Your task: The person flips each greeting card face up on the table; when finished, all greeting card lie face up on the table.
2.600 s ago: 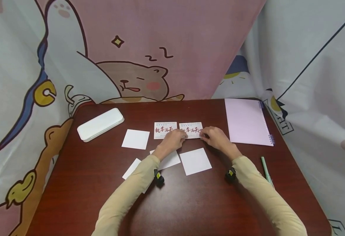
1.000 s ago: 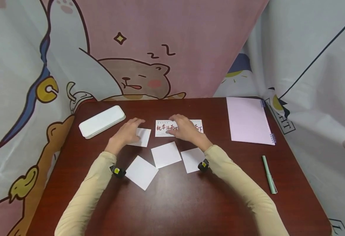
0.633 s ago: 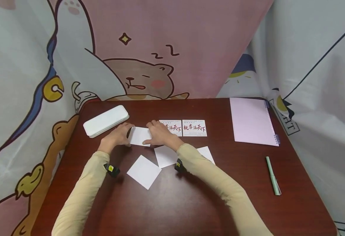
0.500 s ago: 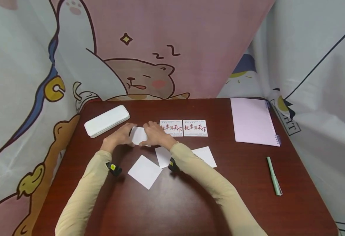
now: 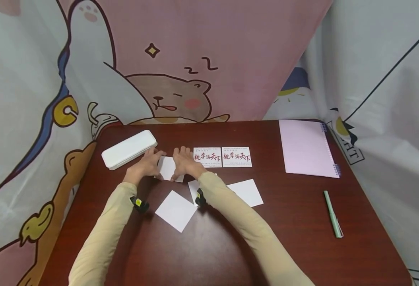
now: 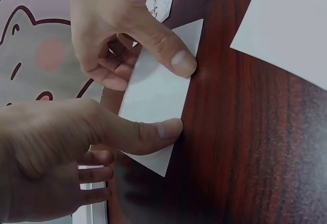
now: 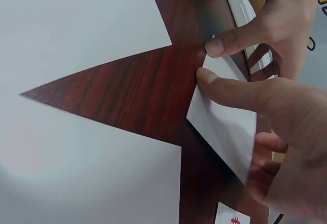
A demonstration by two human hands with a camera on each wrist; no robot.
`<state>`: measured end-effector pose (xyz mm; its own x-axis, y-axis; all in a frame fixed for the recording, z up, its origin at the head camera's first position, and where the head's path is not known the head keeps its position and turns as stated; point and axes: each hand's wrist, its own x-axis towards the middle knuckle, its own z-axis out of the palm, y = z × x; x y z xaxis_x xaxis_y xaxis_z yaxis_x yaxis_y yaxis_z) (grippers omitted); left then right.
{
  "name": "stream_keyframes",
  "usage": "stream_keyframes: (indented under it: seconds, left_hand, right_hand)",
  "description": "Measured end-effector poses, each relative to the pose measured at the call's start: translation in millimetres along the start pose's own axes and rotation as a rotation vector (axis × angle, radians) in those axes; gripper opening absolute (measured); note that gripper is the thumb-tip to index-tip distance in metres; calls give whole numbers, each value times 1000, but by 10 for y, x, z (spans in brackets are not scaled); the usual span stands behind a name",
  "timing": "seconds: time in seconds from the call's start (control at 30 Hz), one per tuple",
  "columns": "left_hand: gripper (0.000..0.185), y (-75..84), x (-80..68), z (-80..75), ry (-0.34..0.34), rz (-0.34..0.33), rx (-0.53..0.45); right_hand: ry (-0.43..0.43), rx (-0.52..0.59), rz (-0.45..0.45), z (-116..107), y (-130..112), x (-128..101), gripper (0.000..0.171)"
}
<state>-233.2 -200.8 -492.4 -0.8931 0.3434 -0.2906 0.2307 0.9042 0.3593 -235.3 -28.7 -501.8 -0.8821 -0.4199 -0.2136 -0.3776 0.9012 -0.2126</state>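
Observation:
A blank white card (image 5: 168, 168) is at the left end of a row on the dark red table (image 5: 231, 246), tipped up off the wood. My left hand (image 5: 144, 166) pinches its left edge, thumb on the near face (image 6: 164, 129). My right hand (image 5: 185, 163) pinches its right edge, thumb tip (image 6: 180, 60) on the same face and fingers curled behind. In the right wrist view both thumbs meet at the card's (image 7: 225, 124) near corner. Two cards printed with red characters (image 5: 207, 157) (image 5: 236, 157) lie flat just to the right.
A white case (image 5: 128, 149) lies close behind the left hand. Three more blank cards lie nearer me (image 5: 175, 210) (image 5: 245, 192), one partly under my right forearm (image 5: 193, 186). A pink notebook (image 5: 306, 147) sits back right, a green pen (image 5: 332, 214) at the right. Curtains surround the table.
Both hands left the two printed cards and moved left to the blank card. They closed in on its two sides and now pinch it and tip it up.

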Motion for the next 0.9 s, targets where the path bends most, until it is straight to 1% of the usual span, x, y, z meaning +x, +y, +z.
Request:
stream_keyframes:
  seconds: [0.1,0.2,0.27,0.33,0.4,0.47,0.53,0.6,0.7,0.77,0.9]
  left_hand:
    - [93,-6,-45,11,30,-4,-9]
    - [74,-15,-99,-7,100,1,-37]
    - [57,-28,-129,-35,177,19,-57]
    - [39,-37,-160,-73,277,63,-72]
    - [25,-38,-196,-108,377,109,-78]
    - [15,-32,-232,-127,465,153,-67]
    - [10,-24,-261,-116,516,189,-46]
    - [9,-22,-280,-75,531,222,-28]
    - [12,-37,-282,26,519,262,-7]
    - [14,-53,-274,96,498,277,-24]
    - [14,-84,-245,208,455,293,-61]
  right_hand:
    - [36,30,-26,-4,-8,-17,91]
    - [102,37,-90,-50,-13,-50,72]
    - [159,29,-136,-102,-6,-80,58]
    - [235,6,-177,-156,17,-108,42]
    - [323,-25,-215,-210,51,-140,29]
    - [410,-70,-257,-250,85,-178,19]
    - [467,-119,-300,-257,116,-220,13]
    - [488,-170,-336,-224,146,-267,11]
    - [447,-224,-362,-128,178,-342,14]
    - [410,-236,-363,-59,192,-385,17]
    - [354,-224,-347,46,213,-419,19]
